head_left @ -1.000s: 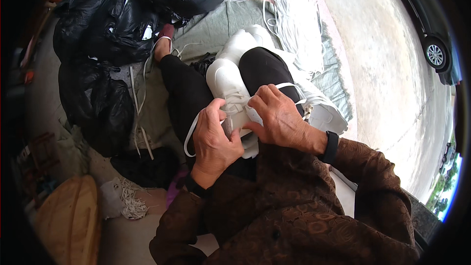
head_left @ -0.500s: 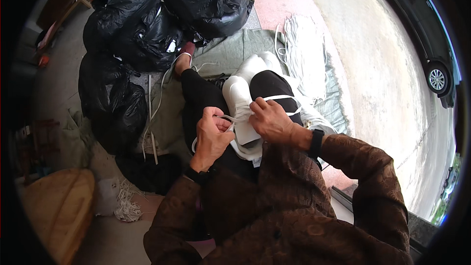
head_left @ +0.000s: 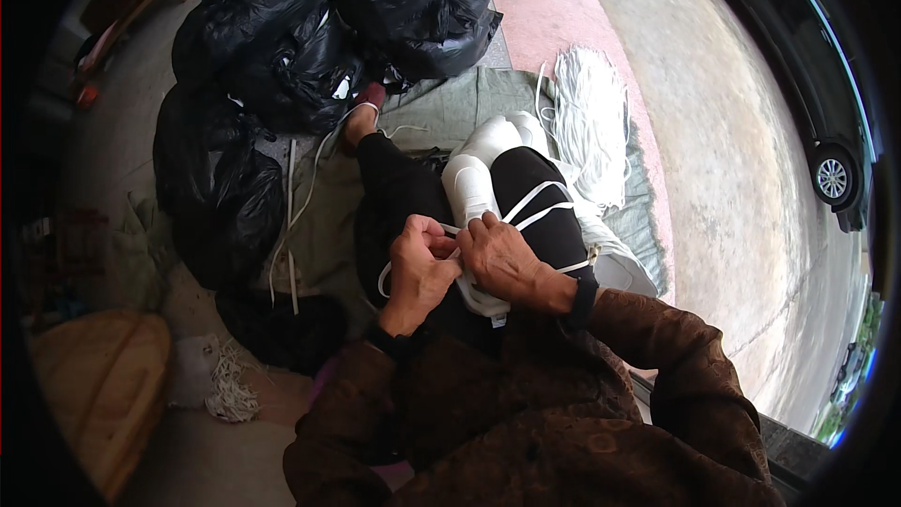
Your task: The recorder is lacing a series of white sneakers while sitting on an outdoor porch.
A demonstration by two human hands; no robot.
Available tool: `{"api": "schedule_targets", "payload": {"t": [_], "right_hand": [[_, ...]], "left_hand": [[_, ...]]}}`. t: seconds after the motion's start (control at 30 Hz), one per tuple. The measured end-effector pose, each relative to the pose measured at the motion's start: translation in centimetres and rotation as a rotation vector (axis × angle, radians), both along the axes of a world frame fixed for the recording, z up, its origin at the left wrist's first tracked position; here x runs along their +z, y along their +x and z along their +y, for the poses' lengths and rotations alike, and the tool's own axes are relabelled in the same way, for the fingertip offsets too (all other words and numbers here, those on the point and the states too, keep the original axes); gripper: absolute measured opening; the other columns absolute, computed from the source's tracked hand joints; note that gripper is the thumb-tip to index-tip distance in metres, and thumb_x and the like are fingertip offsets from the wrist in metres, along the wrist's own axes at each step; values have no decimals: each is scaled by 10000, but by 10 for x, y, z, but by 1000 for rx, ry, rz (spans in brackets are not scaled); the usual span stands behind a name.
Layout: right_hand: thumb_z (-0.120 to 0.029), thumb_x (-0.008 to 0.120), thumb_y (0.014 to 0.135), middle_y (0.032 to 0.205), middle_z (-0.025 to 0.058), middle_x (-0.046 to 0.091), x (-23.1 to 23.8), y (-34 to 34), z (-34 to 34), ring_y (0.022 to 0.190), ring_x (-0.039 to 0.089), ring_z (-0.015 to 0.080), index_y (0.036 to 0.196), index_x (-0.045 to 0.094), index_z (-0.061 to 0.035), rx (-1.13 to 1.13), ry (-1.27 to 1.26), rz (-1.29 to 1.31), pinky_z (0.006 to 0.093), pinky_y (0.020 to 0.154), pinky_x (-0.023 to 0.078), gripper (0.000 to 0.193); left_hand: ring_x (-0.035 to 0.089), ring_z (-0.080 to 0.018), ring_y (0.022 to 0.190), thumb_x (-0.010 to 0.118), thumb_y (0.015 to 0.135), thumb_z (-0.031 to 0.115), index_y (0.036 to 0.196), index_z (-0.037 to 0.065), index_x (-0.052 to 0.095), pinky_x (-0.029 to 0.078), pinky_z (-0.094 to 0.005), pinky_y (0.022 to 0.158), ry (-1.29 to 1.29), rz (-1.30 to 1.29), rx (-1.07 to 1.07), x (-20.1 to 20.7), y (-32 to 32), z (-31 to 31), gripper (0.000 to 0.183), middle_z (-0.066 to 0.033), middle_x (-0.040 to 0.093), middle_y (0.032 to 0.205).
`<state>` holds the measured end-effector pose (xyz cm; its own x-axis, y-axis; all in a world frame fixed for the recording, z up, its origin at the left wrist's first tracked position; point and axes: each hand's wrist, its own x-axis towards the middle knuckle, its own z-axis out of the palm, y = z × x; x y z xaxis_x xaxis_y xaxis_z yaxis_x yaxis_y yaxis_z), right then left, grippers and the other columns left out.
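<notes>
A white shoe [head_left: 469, 190] rests on my lap between my thighs, its toe pointing away from me. Over its upper both of my hands meet. My left hand [head_left: 419, 263] pinches a white shoelace [head_left: 449, 228] at the shoe's left side. My right hand [head_left: 507, 258] lies across the lacing with its fingers bent down and pressed together at the lace; the fingertips are partly hidden. A loose stretch of white lace [head_left: 540, 217] loops over my right thigh. More white shoes [head_left: 492, 138] lie just beyond the one on my lap.
Full black plastic bags [head_left: 413, 9] stand ahead and to the left. A bundle of white laces [head_left: 589, 122] lies on a green cloth [head_left: 526, 84] at the right. At lower left is a round wooden board [head_left: 99, 394]. A dark car [head_left: 798, 56] stands far right.
My right hand has moved left, closer to my left hand, and now covers the shoe's lacing. The loose lace over my right thigh has shifted. The whole view has tilted slightly.
</notes>
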<state>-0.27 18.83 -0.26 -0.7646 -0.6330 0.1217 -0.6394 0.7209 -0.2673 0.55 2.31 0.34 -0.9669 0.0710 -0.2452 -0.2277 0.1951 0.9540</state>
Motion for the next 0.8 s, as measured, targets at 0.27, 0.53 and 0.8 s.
{"api": "schedule_targets", "payload": {"t": [0.27,0.53,0.8], "right_hand": [[-2,673,789,729,186,635,126,28,28,699,648,383,831,606,19,93,-710,-819,412,622,505,82],[-111,740,849,828,89,657,75,22,67,766,640,166,936,659,-12,-370,-632,-724,299,659,514,154],[-122,621,717,861,83,536,15,-28,72,850,553,257,831,583,-47,96,-127,179,358,660,507,142]], "left_hand": [[610,-168,708,662,846,1,927,-16,651,468,-314,622,169,318,-217,47,63,34,84,-115,620,782],[587,-138,665,691,914,160,834,-17,673,449,-282,589,-30,-190,-369,43,73,16,195,-69,641,731],[542,-487,1099,750,801,129,781,-16,663,487,-477,903,-684,749,-243,19,26,44,171,-256,562,1308]]}}
